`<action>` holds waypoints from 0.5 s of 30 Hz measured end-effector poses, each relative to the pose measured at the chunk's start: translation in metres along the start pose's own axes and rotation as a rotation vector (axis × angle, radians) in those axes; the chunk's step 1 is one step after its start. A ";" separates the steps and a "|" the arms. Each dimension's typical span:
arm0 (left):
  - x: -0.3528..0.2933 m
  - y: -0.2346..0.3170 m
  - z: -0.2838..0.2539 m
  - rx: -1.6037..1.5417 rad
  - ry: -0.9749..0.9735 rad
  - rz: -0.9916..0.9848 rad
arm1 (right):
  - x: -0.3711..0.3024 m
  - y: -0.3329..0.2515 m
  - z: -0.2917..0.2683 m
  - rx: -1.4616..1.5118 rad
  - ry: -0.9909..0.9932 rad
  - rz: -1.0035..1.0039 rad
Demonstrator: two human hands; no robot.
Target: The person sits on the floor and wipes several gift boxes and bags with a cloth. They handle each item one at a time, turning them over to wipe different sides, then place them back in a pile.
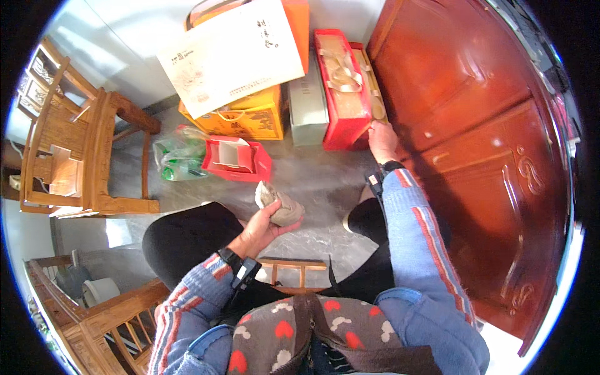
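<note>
My left hand (pixel 256 231) is closed round a bunched greyish-beige cloth (pixel 287 211), held above the floor between my knees. My right hand (pixel 382 142) reaches forward beside the wooden cabinet, its fingers curled at the near end of a slim red-and-gold gift box (pixel 370 87). Part of its grip is hidden from this angle. Directly left of that box stands a larger red gift box (pixel 344 103) with a gold bow. A grey box (pixel 308 106) is beside it.
A white flat box (pixel 234 56) leans over a yellow box (pixel 256 117) and an orange bag (pixel 299 25) by the wall. Nearer are an open red paper bag (pixel 234 157) and a green plastic bag (pixel 178 156). Wooden chair (pixel 106 150) at left; reddish cabinet (pixel 462 137) at right.
</note>
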State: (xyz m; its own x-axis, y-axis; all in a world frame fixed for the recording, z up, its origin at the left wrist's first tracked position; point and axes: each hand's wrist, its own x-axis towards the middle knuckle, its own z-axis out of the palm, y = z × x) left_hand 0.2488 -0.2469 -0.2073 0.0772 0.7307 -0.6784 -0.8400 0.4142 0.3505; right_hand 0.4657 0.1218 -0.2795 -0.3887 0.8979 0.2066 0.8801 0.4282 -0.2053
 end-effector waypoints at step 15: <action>0.032 -0.020 -0.043 0.252 -0.022 0.105 | -0.189 -0.064 -0.037 -0.018 -0.158 -0.098</action>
State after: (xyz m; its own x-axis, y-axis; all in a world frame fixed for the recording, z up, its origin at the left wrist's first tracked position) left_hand 0.2445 -0.2548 -0.2639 0.0106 0.7869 -0.6170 -0.6837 0.4560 0.5698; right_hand 0.4925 -0.0793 -0.2702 -0.5092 0.8576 0.0718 0.8403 0.5135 -0.1739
